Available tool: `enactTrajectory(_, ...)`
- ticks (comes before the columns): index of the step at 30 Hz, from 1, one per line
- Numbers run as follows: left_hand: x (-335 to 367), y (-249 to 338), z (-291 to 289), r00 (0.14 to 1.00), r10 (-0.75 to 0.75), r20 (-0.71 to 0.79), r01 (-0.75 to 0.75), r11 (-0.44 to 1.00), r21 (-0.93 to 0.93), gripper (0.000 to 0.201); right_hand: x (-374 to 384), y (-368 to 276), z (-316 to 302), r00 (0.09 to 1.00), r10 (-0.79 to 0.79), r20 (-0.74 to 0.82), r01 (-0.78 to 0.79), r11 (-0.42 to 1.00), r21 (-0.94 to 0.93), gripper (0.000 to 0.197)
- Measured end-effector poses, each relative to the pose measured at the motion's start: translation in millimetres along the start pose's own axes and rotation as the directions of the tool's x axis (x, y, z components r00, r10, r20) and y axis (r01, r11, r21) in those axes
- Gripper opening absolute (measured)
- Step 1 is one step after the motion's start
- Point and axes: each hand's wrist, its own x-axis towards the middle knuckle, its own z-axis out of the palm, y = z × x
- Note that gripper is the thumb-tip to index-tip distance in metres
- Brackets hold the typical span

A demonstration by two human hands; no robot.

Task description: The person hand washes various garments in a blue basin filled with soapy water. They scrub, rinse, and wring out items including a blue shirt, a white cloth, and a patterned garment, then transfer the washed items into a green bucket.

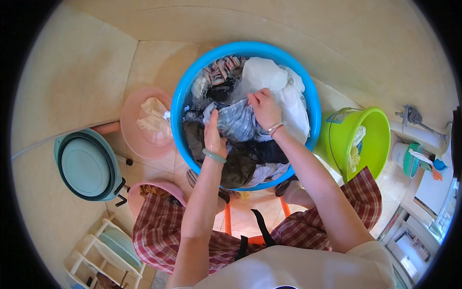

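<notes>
A big round blue tub in front of me holds soaking laundry in sudsy water. Over its middle, a grey-blue patterned cloth is stretched between my hands. The cloth's left end is gripped by my left hand, which wears a green bangle. With bent fingers, my right hand pinches the upper right edge; a silver bracelet circles that wrist. White fabric bulges up at the tub's far right. Dark brown and black garments lie nearest me, and a striped piece sits at the far left.
Left of the tub stands a pink basin with pale cloth inside. A second pink basin is by my left knee. Folded teal basins stand farther left. A green bucket with cloth stands right, below a wall tap.
</notes>
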Motion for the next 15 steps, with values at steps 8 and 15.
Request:
enactTrajectory(8, 33.8, -15.4, -26.6, 0.998, 0.061, 0.018, -0.064, 0.977, 0.204, 0.039, -26.5, 10.7, 27.6, 0.951, -0.151, 0.270, 0.224, 0.939, -0.262, 0.042)
enactTrajectory(15, 52.3, -15.5, -12.9, 0.983, -0.035, 0.181, 0.016, 0.994, 0.108, 0.069, -4.1, 6.0, 54.9, 0.985, -0.081, 0.153, 0.118, 0.962, -0.246, 0.028)
